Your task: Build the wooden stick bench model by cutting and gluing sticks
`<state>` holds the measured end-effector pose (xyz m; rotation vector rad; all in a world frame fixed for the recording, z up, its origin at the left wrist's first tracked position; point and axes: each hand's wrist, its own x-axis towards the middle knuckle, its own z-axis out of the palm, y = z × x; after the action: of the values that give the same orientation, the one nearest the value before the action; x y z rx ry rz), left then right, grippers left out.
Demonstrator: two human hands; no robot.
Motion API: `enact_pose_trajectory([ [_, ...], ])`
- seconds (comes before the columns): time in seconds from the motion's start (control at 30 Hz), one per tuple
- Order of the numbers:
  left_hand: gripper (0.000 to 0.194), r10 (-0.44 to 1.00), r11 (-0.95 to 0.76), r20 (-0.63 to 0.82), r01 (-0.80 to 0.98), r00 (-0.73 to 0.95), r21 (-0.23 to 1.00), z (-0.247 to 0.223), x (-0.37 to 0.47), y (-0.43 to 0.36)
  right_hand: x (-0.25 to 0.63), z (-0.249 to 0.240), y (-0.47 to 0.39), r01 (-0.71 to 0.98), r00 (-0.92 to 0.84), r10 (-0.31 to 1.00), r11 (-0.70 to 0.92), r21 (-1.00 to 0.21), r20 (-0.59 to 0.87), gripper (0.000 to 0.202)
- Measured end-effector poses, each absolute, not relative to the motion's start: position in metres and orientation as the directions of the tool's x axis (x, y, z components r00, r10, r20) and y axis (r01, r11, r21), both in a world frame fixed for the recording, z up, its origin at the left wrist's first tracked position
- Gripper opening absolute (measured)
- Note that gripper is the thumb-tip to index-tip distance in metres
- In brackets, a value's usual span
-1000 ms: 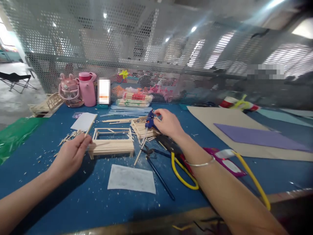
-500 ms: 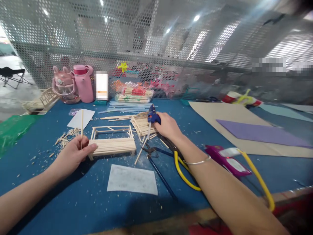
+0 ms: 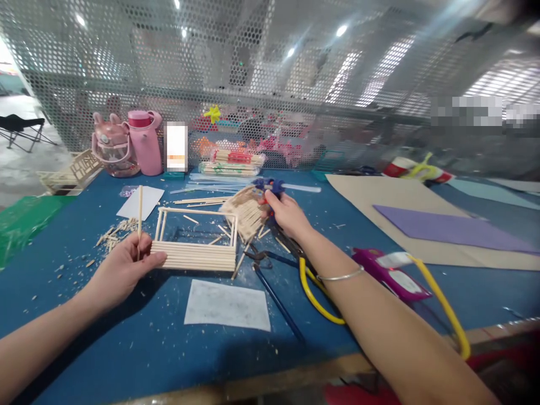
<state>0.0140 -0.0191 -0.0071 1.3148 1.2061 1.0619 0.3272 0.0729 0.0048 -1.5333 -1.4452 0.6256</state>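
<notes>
My left hand (image 3: 129,264) is closed, with a thin wooden stick (image 3: 140,211) standing upright in its fingers. Its thumb also presses the left end of a small bench-like model (image 3: 194,257) built from wooden sticks, tilted so that its slatted face turns towards me. A blue hot glue gun (image 3: 270,184) is in my closed right hand (image 3: 289,216), its nozzle to the left and a clear glue stick (image 3: 301,188) jutting out on the right. Just left of and below the gun lies a pile of wooden sticks (image 3: 244,216), partly hidden by my fingers.
Blue-handled pliers (image 3: 274,301) and a yellow-handled tool (image 3: 316,301) lie below my right hand. Nearby are a white paper piece (image 3: 226,305), wood scraps (image 3: 116,233) and a purple device (image 3: 390,273). Pink bottles (image 3: 145,146) stand at the back, before a perforated metal screen (image 3: 295,73).
The glue gun has turned from upright, with its glue stick hanging down, to lying level with the glue stick pointing right. The stick model has tipped, showing more of its slatted face.
</notes>
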Motion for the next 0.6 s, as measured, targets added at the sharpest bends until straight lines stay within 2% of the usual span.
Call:
enact_pose_trajectory([
  [0.1, 0.041, 0.99, 0.094, -0.101, 0.067, 0.099, 0.993, -0.006, 0.014, -0.022, 0.322, 0.0, 0.074, 0.195, 0.283, 0.956, 0.013, -0.981, 0.069, 0.03],
  [0.2, 0.04, 0.981, 0.164, -0.164, 0.009, 0.108, 0.986, -0.005, 0.013, -0.025, 0.328, 0.001, 0.076, 0.124, 0.367, 0.922, 0.086, -0.989, 0.126, 0.025],
  [0.3, 0.04, 0.973, 0.201, -0.194, -0.046, 0.123, 0.978, -0.006, 0.013, -0.025, 0.342, 0.006, 0.081, 0.31, 0.476, 0.823, 0.172, -0.935, 0.31, 0.029],
  [0.37, 0.04, 0.971, 0.21, -0.202, -0.061, 0.127, 0.976, -0.006, 0.013, -0.024, 0.351, 0.009, 0.085, 0.462, 0.506, 0.783, 0.108, -0.88, 0.361, 0.03],
  [0.47, 0.041, 0.971, 0.21, -0.2, -0.065, 0.133, 0.975, -0.007, 0.012, -0.024, 0.355, 0.013, 0.092, 0.711, 0.385, 0.854, -0.033, -0.702, 0.35, 0.026],
  [0.53, 0.041, 0.971, 0.207, -0.197, -0.062, 0.133, 0.976, -0.007, 0.012, -0.024, 0.352, 0.014, 0.096, 0.828, 0.275, 0.898, -0.041, -0.559, 0.343, 0.028],
  [0.6, 0.041, 0.972, 0.202, -0.193, -0.058, 0.134, 0.978, -0.006, 0.012, -0.025, 0.346, 0.014, 0.1, 0.88, 0.225, 0.916, -0.044, -0.473, 0.333, 0.029],
])
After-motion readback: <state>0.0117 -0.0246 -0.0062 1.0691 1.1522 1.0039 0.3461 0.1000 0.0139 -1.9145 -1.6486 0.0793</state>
